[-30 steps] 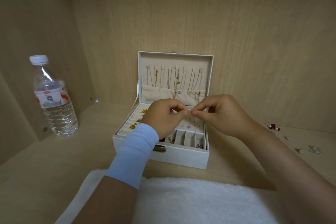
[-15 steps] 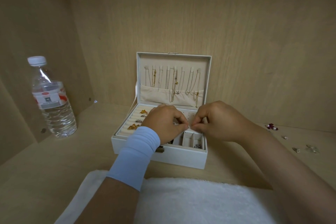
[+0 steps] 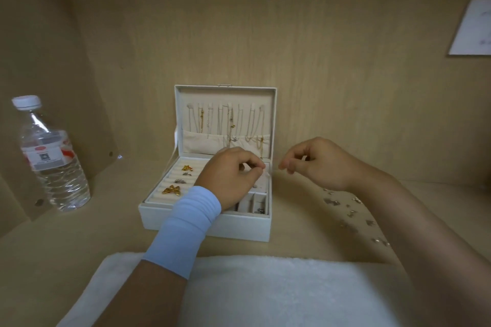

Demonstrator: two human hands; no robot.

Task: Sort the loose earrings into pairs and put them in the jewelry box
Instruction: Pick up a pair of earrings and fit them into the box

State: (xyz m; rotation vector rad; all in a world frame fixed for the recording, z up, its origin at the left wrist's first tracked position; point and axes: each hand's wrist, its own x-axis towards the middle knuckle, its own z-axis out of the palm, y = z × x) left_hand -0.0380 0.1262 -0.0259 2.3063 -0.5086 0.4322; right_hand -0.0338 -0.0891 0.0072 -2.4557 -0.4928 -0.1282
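Centrally on the pale wooden counter (image 3: 79,241) stands the open white jewelry box (image 3: 207,225), and over its right half the left hand (image 3: 231,175) curls, thumb and forefinger pinched together above the cream earring panel (image 3: 263,182) (whatever sits between them is too small to make out). Just off the box's right edge the right hand (image 3: 321,164) hovers with fingertips (image 3: 283,166) pinched likewise, while small loose metal earrings (image 3: 350,214) lie scattered toward the counter's right edge.

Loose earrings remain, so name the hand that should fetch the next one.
Probably right. The right hand hangs beside the open white jewelry box, on the side where small loose earrings lie scattered; the left hand is over the box.
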